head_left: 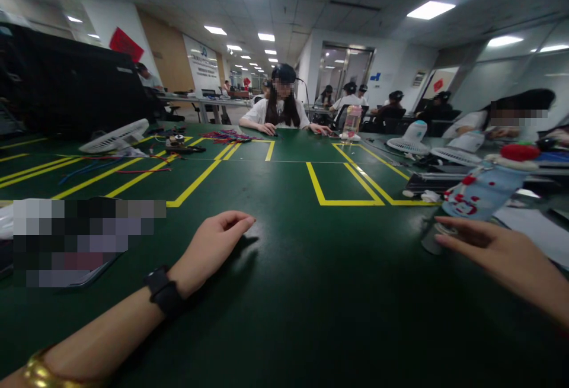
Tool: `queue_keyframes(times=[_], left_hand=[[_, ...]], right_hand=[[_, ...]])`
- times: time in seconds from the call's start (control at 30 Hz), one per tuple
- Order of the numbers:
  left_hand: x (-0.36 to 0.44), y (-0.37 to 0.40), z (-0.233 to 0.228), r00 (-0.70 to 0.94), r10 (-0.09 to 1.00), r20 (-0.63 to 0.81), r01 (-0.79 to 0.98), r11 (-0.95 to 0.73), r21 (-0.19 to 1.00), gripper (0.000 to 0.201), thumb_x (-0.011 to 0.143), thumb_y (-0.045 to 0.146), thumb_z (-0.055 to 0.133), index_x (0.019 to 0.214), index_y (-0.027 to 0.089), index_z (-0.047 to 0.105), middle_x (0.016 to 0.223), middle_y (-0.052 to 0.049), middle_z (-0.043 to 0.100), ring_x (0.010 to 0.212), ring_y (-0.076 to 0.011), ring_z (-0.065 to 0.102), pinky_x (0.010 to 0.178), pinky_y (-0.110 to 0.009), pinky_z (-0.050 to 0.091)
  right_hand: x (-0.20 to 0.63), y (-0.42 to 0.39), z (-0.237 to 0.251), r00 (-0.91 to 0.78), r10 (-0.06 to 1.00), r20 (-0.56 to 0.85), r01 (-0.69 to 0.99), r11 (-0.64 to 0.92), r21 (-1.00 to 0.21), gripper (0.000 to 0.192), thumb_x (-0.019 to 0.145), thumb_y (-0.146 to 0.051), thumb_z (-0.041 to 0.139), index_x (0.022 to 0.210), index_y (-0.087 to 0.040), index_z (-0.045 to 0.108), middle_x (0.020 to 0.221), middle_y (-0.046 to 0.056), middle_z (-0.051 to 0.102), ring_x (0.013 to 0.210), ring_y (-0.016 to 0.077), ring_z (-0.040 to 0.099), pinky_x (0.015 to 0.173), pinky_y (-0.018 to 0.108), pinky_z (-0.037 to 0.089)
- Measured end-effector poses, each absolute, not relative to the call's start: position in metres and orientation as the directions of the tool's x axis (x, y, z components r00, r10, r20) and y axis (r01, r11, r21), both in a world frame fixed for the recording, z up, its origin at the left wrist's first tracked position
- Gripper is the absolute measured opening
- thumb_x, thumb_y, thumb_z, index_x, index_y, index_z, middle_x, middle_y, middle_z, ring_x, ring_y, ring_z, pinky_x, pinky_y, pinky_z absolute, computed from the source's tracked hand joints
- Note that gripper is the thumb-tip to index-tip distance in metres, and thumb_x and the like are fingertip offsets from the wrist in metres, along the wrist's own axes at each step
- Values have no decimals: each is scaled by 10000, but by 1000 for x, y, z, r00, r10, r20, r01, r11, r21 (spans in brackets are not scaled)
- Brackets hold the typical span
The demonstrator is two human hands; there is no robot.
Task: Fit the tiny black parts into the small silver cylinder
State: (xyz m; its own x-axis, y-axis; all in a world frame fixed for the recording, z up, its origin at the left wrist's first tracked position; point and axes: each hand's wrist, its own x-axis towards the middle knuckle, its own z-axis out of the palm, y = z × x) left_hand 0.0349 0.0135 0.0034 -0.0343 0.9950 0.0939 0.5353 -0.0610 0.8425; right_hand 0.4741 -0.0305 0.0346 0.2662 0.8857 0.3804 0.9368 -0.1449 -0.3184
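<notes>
Left hand resting palm-down on the dark green tabletop, toward the near edge, fingers loosely curled together, gripping nothing; black band at the wrist, gold bangle farther up the forearm. Right hand near the right edge, fingers stretched out flat and together, fingertips touching the base of a tall pale-blue plastic bottle with red spots and a red cap; not wrapped around it, so open rather than clamped. Bottle tilted, cap leaning toward the right edge, base down by the fingertips. Both hands well apart, bare green surface between them.

Yellow tape lines marking rectangles across the middle of the tabletop. Toward the far left corner, a white desk fan lying tilted, loose red and blue wires beside it, and a small pile of coloured cords farther along the far edge. Near the left edge, a blurred-out flat item, not readable. By the far edge, a clear pink drink bottle. Toward the far right, two more white fans. Across the far edge, a seated person in a white top, hands on the tabletop; another person at the right edge.
</notes>
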Motion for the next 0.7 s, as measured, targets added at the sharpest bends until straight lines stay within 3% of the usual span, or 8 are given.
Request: queue_keyframes(times=[0.07, 0.13, 0.23, 0.3, 0.4, 0.57, 0.7], left_hand=[[36, 14, 3, -34, 994, 103, 537, -69, 841, 353, 783, 514, 545, 893, 217, 703, 831, -15, 709, 784, -218, 631, 672, -290, 424], [37, 14, 2, -37, 993, 110, 545, -72, 835, 358, 786, 512, 542, 892, 210, 702, 856, -21, 714, 820, -229, 637, 695, -299, 428], [38, 15, 0, -37, 992, 121, 568, -79, 819, 355, 785, 504, 546, 889, 202, 702, 866, -31, 718, 835, -243, 641, 710, -318, 431], [38, 16, -2, -24, 991, 132, 584, -93, 806, 343, 789, 494, 546, 877, 203, 703, 863, -31, 717, 835, -246, 639, 721, -329, 433], [38, 16, -2, 10, 988, 151, 597, -127, 792, 326, 811, 476, 531, 884, 206, 700, 862, -26, 711, 820, -235, 632, 725, -330, 438], [58, 1, 14, 158, 960, 233, 567, -281, 774, 293, 856, 431, 510, 1033, 261, 668, 1003, -18, 658, 838, -190, 604, 723, -302, 459], [84, -14, 27, 365, 872, 325, 547, -484, 684, 190, 854, 371, 558, 960, 313, 705, 1037, -8, 600, 962, -189, 560, 844, -331, 439]], right_hand=[[445, -31, 34, 228, 926, 302, 919, -102, -381, 504, 760, -534, 567, 1166, -240, 617, 914, 65, 682, 711, 164, 640, 599, 267, 495], [406, -29, 31, 49, 939, 341, 892, 113, -437, 506, 794, -501, 547, 1231, -245, 558, 1066, 61, 646, 865, 167, 633, 741, 291, 516], [343, -26, 25, -297, 866, 403, 743, 474, -471, 429, 815, -418, 556, 1213, -258, 556, 1181, 33, 591, 1036, 149, 575, 921, 307, 471], [308, -25, 20, -418, 820, 392, 648, 571, -504, 382, 830, -369, 547, 1196, -262, 557, 1168, 15, 591, 1055, 125, 557, 957, 293, 450], [279, -26, 8, -469, 809, 356, 581, 586, -565, 368, 837, -328, 538, 1202, -287, 534, 1168, -11, 580, 1060, 101, 542, 961, 273, 443], [278, -25, -10, -359, 878, 316, 517, 469, -716, 759, 761, -340, 639, 1389, -290, 216, 1194, 1, 563, 1024, 106, 559, 939, 294, 459], [277, -23, -13, -364, 882, 300, 463, 451, -763, 676, 781, -284, 623, 1337, -258, 239, 1110, 2, 607, 987, 105, 579, 905, 288, 462]])
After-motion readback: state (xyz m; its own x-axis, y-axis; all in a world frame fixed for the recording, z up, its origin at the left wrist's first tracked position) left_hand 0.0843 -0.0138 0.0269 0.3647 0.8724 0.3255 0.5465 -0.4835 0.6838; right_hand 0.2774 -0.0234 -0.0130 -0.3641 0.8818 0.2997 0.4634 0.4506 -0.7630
